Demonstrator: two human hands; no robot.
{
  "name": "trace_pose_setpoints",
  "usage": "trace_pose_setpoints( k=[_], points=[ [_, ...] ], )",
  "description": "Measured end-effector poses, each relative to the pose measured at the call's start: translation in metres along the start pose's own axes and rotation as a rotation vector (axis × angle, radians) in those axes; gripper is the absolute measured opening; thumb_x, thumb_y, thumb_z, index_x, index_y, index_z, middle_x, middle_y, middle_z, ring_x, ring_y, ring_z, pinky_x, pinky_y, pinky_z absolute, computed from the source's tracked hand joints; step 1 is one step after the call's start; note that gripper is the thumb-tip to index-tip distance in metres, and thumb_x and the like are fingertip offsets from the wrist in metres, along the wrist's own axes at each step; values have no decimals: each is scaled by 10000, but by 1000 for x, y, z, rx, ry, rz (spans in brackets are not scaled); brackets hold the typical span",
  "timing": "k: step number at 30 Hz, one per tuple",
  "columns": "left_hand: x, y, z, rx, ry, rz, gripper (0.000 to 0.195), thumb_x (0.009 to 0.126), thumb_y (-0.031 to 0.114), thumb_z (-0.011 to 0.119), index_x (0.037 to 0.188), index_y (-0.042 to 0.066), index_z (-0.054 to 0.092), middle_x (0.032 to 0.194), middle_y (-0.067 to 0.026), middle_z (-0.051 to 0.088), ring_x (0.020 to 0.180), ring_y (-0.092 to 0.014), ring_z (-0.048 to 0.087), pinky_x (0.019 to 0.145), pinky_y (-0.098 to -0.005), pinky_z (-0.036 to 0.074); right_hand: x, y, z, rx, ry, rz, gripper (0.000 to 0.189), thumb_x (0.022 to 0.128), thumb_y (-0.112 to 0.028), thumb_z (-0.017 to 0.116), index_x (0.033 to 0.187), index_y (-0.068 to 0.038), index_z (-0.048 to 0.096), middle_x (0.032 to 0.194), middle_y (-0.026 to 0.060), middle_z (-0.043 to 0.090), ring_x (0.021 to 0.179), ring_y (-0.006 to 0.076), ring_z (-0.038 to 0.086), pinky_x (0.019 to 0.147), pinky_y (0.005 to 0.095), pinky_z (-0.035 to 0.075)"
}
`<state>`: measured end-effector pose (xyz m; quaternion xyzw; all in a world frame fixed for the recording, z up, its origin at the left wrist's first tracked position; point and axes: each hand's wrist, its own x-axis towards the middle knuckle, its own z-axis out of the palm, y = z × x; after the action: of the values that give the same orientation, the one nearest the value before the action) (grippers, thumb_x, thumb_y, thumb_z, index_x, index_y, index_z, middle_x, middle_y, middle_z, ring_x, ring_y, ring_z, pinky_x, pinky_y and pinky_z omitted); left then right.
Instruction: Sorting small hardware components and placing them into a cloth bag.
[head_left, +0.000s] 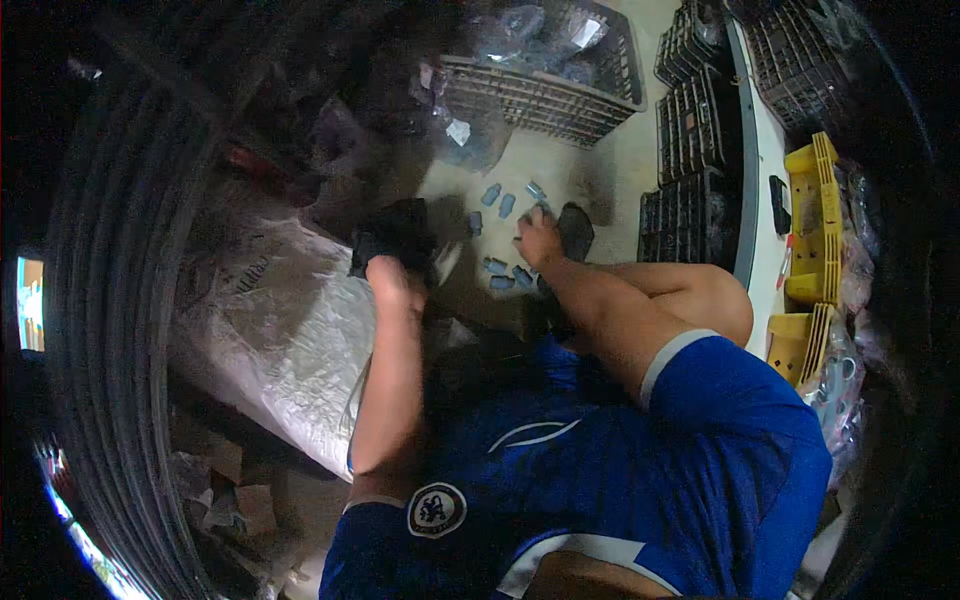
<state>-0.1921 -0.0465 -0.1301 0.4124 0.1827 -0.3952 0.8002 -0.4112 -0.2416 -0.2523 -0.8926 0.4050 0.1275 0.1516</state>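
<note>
My left hand (394, 277) grips the edge of a black object (397, 232), perhaps a bag; its inside is too dark to make out. To the right, my right hand (538, 241) reaches down over the floor with bent fingers. A small grey part (541, 208) lies at its fingertips; whether the fingers hold it cannot be told. Several grey-blue cylindrical fittings lie loose on the pale floor: one fitting (535, 190) is just beyond that hand, another fitting (507, 205) is left of it, and a further fitting (501, 283) is in a small group nearer my body.
A black plastic crate (540, 97) holding clear plastic bags stands ahead. Stacked dark crates (688, 127) line the right, beside a white surface with yellow bins (814, 217). A large white sack (315, 330) bearing writing lies left. My bent knee (712, 300) is at right.
</note>
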Motion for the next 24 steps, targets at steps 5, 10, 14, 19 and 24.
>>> trace_pose_setpoints(
  k=[5,10,14,19,24],
  points=[
    [-20,9,23,-26,-105,17,550,998,419,434,1351,3,503,1348,-109,558,1171,-288,562,1009,-364,443,5,-1,2,-213,-156,97,487,854,-179,633,1299,-38,495,1344,254,467,1217,415,487,984,517,435],
    [5,-12,1,-139,-168,66,545,1001,435,399,1337,25,524,1291,-129,599,1139,-308,585,999,-424,463,9,-9,3,-216,-126,-32,440,837,-121,610,1257,-17,529,1219,234,583,1130,375,579,948,469,480],
    [-15,-9,3,-57,-95,137,553,1026,479,303,1317,79,550,1296,-102,601,1066,-268,609,919,-378,492,26,-34,-55,24,-184,-239,436,741,-237,789,1069,11,644,1016,232,654,999,329,651,842,439,532],
    [-51,15,20,322,-49,-18,557,987,546,377,1267,107,574,1162,-24,648,900,-173,616,682,-299,479,25,-78,-207,354,-31,-566,389,731,-125,820,1048,23,651,972,139,679,954,176,653,780,297,532],
    [-62,-1,65,12,-301,21,474,954,504,515,1221,118,583,1092,-31,654,928,-177,616,741,-324,500,-61,-113,-328,683,46,-541,336,793,-22,742,1111,-2,636,1090,115,636,982,167,633,783,270,521]
  ],
)
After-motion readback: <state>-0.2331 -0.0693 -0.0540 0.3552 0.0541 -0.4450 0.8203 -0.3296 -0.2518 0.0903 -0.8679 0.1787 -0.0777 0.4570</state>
